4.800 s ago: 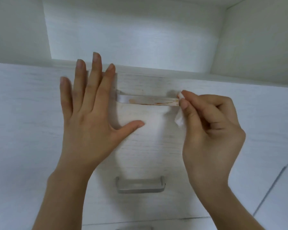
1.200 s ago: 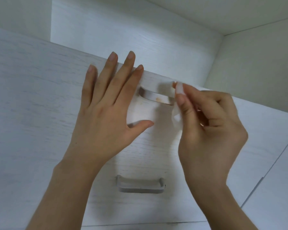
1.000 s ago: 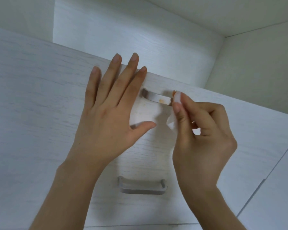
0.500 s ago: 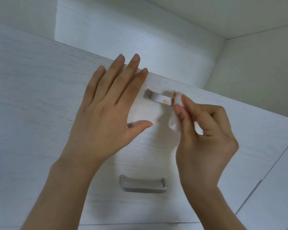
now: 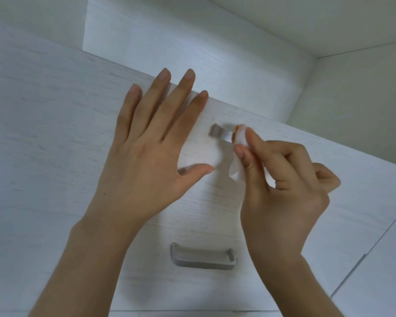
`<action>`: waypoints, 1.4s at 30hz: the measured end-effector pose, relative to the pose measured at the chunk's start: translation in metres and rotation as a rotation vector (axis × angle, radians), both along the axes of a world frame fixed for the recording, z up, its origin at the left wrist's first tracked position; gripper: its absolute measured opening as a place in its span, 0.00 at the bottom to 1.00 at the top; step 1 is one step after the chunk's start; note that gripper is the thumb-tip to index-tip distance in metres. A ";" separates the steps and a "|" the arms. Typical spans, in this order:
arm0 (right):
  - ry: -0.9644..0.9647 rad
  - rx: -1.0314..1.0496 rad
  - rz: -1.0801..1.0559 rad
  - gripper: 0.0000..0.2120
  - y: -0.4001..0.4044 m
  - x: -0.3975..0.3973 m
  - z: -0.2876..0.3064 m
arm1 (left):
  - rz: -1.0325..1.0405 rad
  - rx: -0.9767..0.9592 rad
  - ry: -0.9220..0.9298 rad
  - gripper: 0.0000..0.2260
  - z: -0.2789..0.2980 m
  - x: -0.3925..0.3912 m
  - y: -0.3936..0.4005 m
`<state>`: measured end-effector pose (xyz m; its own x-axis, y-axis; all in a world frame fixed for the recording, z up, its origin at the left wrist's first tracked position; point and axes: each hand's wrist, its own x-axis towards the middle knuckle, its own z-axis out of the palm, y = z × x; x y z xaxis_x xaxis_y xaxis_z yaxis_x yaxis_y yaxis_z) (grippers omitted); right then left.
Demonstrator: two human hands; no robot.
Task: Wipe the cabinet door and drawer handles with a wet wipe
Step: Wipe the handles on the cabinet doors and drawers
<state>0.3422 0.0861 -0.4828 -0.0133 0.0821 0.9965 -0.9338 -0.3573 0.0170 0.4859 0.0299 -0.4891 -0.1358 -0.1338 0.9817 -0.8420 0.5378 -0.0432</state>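
On the white wood-grain drawer front (image 5: 62, 138), left of the upper handle (image 5: 220, 134), the left hand (image 5: 146, 161) is lying flat, palm against the panel. Fingers (image 5: 182, 97) are straight and slightly fanned, pointing up toward the drawer's top edge, middle and ring tips reaching just over that edge. Thumb is sticking out sideways below the upper handle, tip touching the panel. Left forearm is coming up from the bottom-left of the view.

At the right end of the upper handle the right hand (image 5: 281, 193) is holding a wet wipe (image 5: 239, 154). Thumb and index finger are pinching the wipe, with the bunched top of it pressed onto the handle's metal bar. Other three fingers are curled into the palm, little-finger knuckle sticking out to the right. Orange-brown smudge is showing on the wipe's top corner where it is meeting the handle. Loose tail of the wipe is hanging down below the handle, just beside the thumb. Right wrist is bent, forearm running down to the bottom-right corner.

Only the left part of the upper handle is showing, grey metal, left end bent into the panel; the rest is covered by wipe and fingers.

Below the upper handle, well apart from it, a lower handle (image 5: 202, 257) is sitting on the same white front between the two forearms, untouched by either hand.

Above the upper handle an open white cabinet recess (image 5: 192, 42) is showing, with its side wall to the right.
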 end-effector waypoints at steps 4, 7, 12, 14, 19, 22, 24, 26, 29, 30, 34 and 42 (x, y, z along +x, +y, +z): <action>-0.181 0.005 0.078 0.08 0.007 -0.002 -0.002 | -0.009 0.017 0.001 0.37 0.001 0.001 0.001; -0.183 -0.009 0.086 0.07 0.008 0.002 -0.003 | -0.013 0.009 -0.005 0.37 0.001 0.001 0.001; -0.024 -0.014 0.009 0.07 -0.001 0.003 0.001 | -0.018 -0.012 0.012 0.36 0.000 0.001 -0.001; -0.090 -0.021 0.031 0.07 -0.001 0.004 0.001 | -0.020 -0.015 0.013 0.36 -0.001 0.001 -0.001; -0.053 0.039 0.031 0.07 0.002 0.005 0.002 | -0.014 -0.008 0.002 0.36 -0.001 0.000 -0.001; -0.085 0.083 0.059 0.07 0.006 0.002 0.003 | -0.015 0.007 0.005 0.36 -0.001 0.002 -0.001; -0.096 0.088 0.055 0.08 0.008 0.003 0.005 | -0.022 0.011 0.002 0.36 0.000 0.001 -0.001; -0.083 0.087 0.085 0.09 0.007 0.005 0.008 | -0.024 0.010 0.005 0.37 0.000 0.001 -0.001; 0.040 0.056 0.027 0.07 0.006 0.002 0.009 | -0.022 0.006 0.008 0.36 0.000 0.001 -0.001; 0.044 0.046 -0.014 0.07 0.005 -0.001 0.009 | -0.024 0.007 0.005 0.36 0.000 0.001 -0.001; 0.047 0.015 -0.039 0.06 0.000 -0.004 0.013 | -0.028 0.008 -0.009 0.36 0.000 0.003 0.000; 0.077 0.130 0.183 0.10 0.008 0.003 0.024 | -0.027 -0.007 0.019 0.37 -0.001 0.001 -0.001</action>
<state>0.3454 0.0938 -0.4593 0.0605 -0.0433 0.9972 -0.8512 -0.5240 0.0289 0.4867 0.0287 -0.4896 -0.1208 -0.1235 0.9850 -0.8277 0.5604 -0.0313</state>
